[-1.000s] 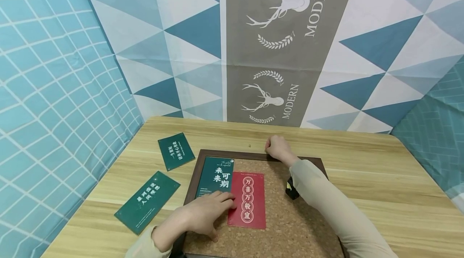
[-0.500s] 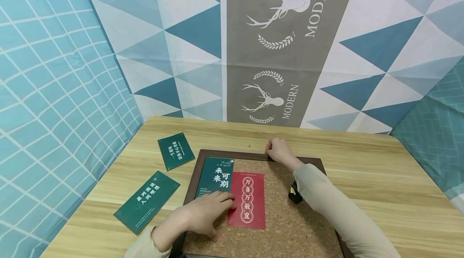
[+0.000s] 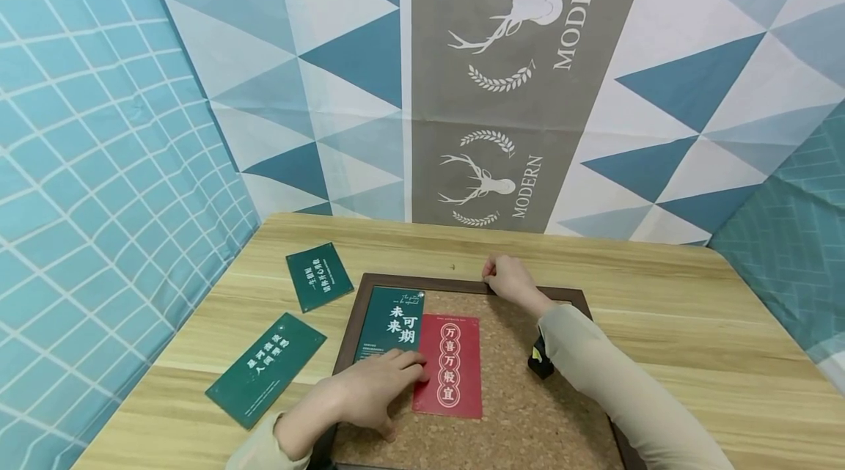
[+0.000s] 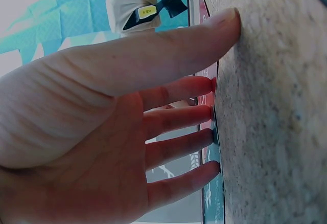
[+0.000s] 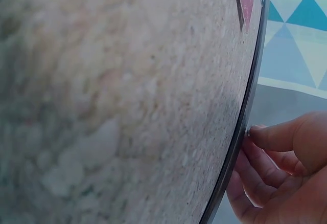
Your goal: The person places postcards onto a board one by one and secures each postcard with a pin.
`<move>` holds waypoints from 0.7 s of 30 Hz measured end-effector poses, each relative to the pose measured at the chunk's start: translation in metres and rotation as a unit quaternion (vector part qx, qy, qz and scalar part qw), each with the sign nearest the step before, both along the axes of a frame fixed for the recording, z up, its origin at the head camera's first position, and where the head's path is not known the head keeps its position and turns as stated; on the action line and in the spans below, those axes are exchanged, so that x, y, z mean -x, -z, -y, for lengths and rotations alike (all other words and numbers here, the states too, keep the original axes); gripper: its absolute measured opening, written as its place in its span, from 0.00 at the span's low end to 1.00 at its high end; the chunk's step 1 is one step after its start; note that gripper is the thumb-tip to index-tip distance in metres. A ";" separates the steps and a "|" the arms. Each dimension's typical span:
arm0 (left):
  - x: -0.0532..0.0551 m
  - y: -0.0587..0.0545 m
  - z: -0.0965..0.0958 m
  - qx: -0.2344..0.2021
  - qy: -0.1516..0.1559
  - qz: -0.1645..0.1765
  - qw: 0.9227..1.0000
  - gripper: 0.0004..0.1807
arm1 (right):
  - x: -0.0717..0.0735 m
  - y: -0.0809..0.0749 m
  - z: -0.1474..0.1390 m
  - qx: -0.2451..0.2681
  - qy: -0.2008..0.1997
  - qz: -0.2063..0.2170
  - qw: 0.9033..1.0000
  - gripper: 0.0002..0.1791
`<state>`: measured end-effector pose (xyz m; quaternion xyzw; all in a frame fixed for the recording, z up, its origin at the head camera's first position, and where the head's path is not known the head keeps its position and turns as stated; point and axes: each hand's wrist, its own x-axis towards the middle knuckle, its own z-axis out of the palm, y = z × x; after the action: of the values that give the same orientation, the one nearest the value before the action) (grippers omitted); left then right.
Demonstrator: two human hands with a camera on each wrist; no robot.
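Note:
My left hand [image 3: 381, 389] lies spread over the cork board [image 3: 528, 397]. Its fingertips press the red card [image 3: 449, 366] and the lower edge of a green card [image 3: 396, 320]; in the left wrist view the fingers [image 4: 179, 116] are nearly straight, with the thumb on the cork. A small clear pin [image 3: 421, 295] shows in the green card's upper right corner. At the board's far frame edge is my right hand [image 3: 511, 279]. In the right wrist view its fingers [image 5: 265, 178] are curled and the thumb meets the index finger beside the frame; I cannot tell what is between them.
Two more green cards, a smaller one [image 3: 320, 277] and a larger one [image 3: 266, 369], lie on the wooden table [image 3: 686, 316] left of the board. The board's dark frame [image 3: 436, 283] stands raised around the cork. Patterned sheets [image 3: 356, 89] hang behind the table.
Hardly anything moves. The right wrist and forearm shift slightly, while the left hand and the cards keep their places.

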<state>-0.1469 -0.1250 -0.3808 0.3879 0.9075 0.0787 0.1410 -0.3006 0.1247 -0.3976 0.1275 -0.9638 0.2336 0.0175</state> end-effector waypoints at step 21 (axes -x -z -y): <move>-0.001 -0.001 0.000 0.003 -0.001 0.003 1.000 0.41 | -0.009 -0.002 -0.001 -0.001 -0.012 -0.009 1.000 0.03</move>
<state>-0.1461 -0.1254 -0.3801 0.3862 0.9077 0.0772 0.1451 -0.2914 0.1255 -0.3958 0.1408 -0.9622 0.2320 0.0238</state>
